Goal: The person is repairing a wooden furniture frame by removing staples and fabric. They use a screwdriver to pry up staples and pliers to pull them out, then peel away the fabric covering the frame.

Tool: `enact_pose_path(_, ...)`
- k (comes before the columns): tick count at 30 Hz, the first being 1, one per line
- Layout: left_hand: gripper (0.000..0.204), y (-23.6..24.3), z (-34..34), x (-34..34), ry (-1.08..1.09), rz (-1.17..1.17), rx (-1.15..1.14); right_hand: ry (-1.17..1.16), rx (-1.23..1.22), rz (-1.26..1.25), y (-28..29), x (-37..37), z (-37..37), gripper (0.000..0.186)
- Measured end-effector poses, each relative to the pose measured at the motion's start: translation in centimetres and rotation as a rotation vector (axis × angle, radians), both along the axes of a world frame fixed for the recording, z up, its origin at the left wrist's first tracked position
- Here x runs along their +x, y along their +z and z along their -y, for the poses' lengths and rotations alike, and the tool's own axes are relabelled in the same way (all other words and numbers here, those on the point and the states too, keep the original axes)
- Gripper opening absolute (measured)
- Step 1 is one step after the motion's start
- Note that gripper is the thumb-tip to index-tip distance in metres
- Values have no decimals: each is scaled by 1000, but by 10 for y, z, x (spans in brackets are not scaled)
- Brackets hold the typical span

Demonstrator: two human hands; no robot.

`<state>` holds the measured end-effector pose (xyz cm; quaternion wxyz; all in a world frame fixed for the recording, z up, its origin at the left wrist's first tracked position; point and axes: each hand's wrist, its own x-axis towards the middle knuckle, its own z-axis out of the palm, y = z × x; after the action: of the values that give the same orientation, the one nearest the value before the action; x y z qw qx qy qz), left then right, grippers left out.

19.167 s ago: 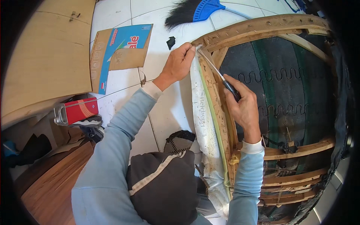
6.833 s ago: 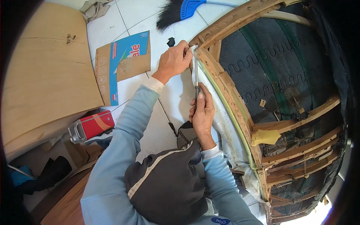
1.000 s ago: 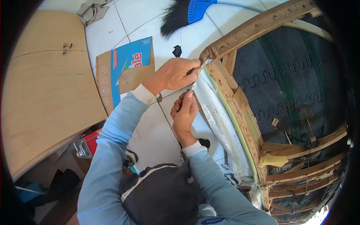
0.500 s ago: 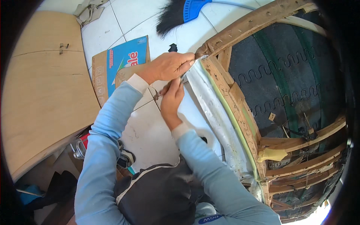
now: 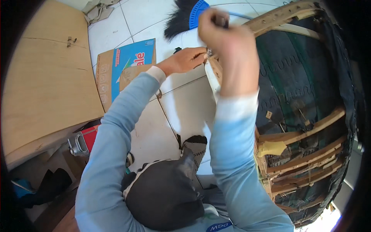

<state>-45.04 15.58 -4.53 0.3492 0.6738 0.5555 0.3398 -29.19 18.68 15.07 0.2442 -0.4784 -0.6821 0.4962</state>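
Observation:
My left hand (image 5: 184,60) is closed, its fingertips pinched together at the near corner of an upturned wooden seat frame (image 5: 262,160). What sits between those fingertips is too small to make out. A strip of pale covering (image 5: 211,77) hangs along the frame's edge just below them. My right hand (image 5: 235,46) is raised above the frame to the right of my left hand, blurred by motion and curled into a fist. Something dark (image 5: 221,20) shows at the top of this fist; its kind cannot be made out. My right forearm hides part of the frame's edge.
Zigzag springs (image 5: 288,94) and dark fabric fill the frame. A blue cardboard box (image 5: 135,58) and a blue-headed broom (image 5: 198,13) lie on the tiled floor. Left stand a wooden cabinet (image 5: 54,81) and a red can (image 5: 89,138). A socked foot (image 5: 195,149) rests below.
My right hand has swung from below my left hand up and right, over the frame. My left hand has shifted slightly right and up to the corner. The socked foot has come into view.

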Motion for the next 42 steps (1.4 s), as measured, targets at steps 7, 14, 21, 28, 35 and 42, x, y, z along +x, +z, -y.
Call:
enact_pose_path(7,24,6,30,-6,45,-277,-137,-202,-1394,-837,-94,60,138,15)
enact_pose_path(14,33,-5,45,7,419,-118,44,-5,-307,-125,-78,180,148,37)
enact_pose_path(21,48,23,15,37,409,-156,157,173,490,436,-82,191,18,36)
enact_pose_path(28,38,21,19,34,389,-15,28,239,521,363,-93,194,-3,34)
enact_pose_path(35,36,6,21,30,421,97,-33,250,516,219,-116,185,-10,36)
enact_pose_path(42,48,-11,30,48,514,315,-44,440,454,124,-111,174,-77,32)
